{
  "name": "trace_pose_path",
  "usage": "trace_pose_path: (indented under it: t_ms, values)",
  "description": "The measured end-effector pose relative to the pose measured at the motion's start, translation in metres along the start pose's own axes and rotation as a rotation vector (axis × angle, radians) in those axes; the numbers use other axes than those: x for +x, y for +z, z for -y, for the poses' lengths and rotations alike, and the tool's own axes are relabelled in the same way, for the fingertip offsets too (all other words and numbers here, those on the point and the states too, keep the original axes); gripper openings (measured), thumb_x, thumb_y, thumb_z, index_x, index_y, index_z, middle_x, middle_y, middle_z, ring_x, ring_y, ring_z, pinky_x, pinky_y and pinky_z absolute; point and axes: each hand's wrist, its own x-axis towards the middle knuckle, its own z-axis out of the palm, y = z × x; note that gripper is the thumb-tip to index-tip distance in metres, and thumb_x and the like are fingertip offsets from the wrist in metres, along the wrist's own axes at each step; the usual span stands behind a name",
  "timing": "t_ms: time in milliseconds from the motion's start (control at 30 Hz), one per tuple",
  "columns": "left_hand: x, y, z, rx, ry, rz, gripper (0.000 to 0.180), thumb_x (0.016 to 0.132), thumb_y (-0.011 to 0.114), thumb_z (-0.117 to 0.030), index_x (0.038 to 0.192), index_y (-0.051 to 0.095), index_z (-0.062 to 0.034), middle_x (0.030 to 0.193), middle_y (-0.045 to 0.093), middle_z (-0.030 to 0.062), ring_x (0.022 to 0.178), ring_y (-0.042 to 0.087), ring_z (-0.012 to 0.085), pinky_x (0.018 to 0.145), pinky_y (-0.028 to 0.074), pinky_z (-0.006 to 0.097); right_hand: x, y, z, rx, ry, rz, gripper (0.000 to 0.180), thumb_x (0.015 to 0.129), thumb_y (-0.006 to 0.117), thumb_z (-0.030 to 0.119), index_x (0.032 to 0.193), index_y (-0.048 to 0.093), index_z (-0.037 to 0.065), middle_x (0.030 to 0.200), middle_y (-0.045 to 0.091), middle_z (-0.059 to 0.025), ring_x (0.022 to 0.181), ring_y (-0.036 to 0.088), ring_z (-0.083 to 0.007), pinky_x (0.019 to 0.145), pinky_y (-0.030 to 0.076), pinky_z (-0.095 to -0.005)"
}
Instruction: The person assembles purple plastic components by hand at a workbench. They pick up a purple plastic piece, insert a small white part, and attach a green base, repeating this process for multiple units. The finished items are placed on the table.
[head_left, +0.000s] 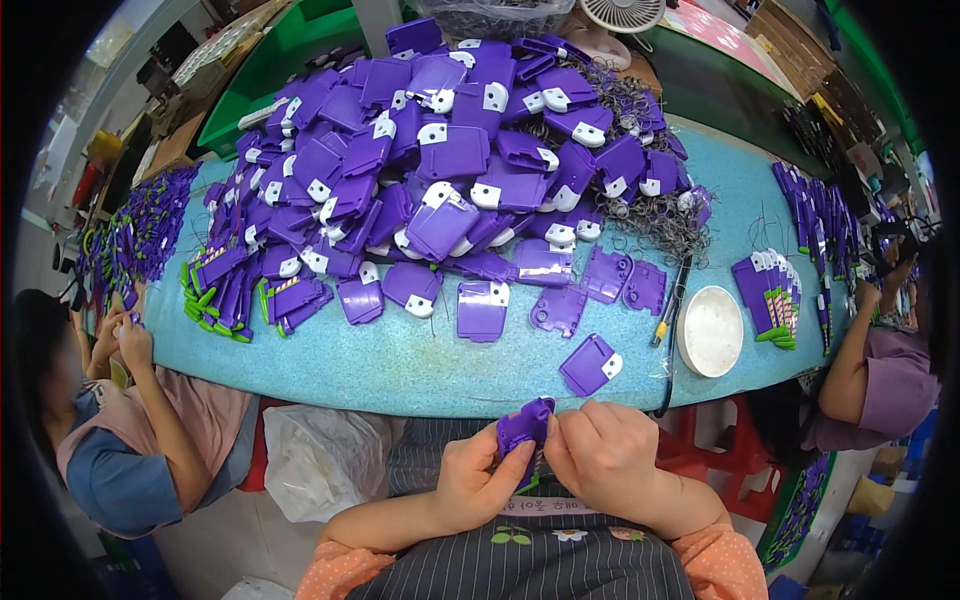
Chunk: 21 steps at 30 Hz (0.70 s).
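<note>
Low in front of my apron, my left hand [482, 478] is closed round a small purple plastic casing [520, 425], thumb along its near side. A bit of green shows beneath it. My right hand [607, 452] has its fingers pinched together at the casing's upper right edge; what is between those fingertips is hidden. Just beyond, on the blue table [450, 376], lies a purple casing with a white corner [590, 366]. Open purple casing halves [558, 310] lie a little farther off. Behind them rises a large heap of purple casings with white corners [455, 152].
Tangled grey wire pieces [665, 238] edge the heap's right side. A white bowl [711, 332] stands at right, beside a yellow-handled tool [661, 330]. Green-tipped purple pieces lie in a fan [772, 300] and in stacks [222, 290]. One person [150, 430] sits left, another [870, 380] right.
</note>
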Motion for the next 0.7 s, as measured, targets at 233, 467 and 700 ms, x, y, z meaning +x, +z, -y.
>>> trace_pose_path:
  t_ms: [233, 467, 700]
  values:
    - [0.005, -0.008, -0.01, -0.292, -0.165, 0.155, 0.028, 0.094, 0.048, -0.008, 0.119, 0.052, 0.003, 0.092, 0.066, 0.0083, 0.075, 0.058, 0.0064, 0.065, 0.047, 0.021, 0.005, -0.008, -0.012, 0.289, 0.065, 0.058, 0.023, 0.075, 0.064, 0.009, 0.061, 0.045, 0.007, 0.053, 0.044, -0.0063, 0.044, 0.049, -0.0234, 0.041, 0.038, -0.0353]
    - [0.005, -0.011, -0.017, -0.464, -0.245, 0.254, 0.032, 0.095, 0.045, -0.008, 0.125, 0.046, 0.004, 0.108, 0.061, 0.0121, 0.095, 0.059, 0.0116, 0.079, 0.049, 0.023, -0.006, -0.002, -0.013, 0.363, 0.117, -0.007, 0.023, 0.076, 0.062, 0.006, 0.06, 0.045, 0.005, 0.052, 0.044, -0.008, 0.042, 0.048, -0.0249, 0.04, 0.037, -0.0359]
    - [0.002, -0.001, -0.018, -0.333, -0.111, 0.187, 0.03, 0.094, 0.046, -0.005, 0.122, 0.048, 0.0055, 0.104, 0.063, 0.0111, 0.093, 0.06, 0.012, 0.079, 0.048, 0.024, -0.013, 0.004, -0.009, 0.389, 0.161, -0.101, 0.024, 0.076, 0.062, 0.005, 0.059, 0.045, 0.005, 0.05, 0.043, -0.0077, 0.04, 0.046, -0.0243, 0.038, 0.036, -0.0352]
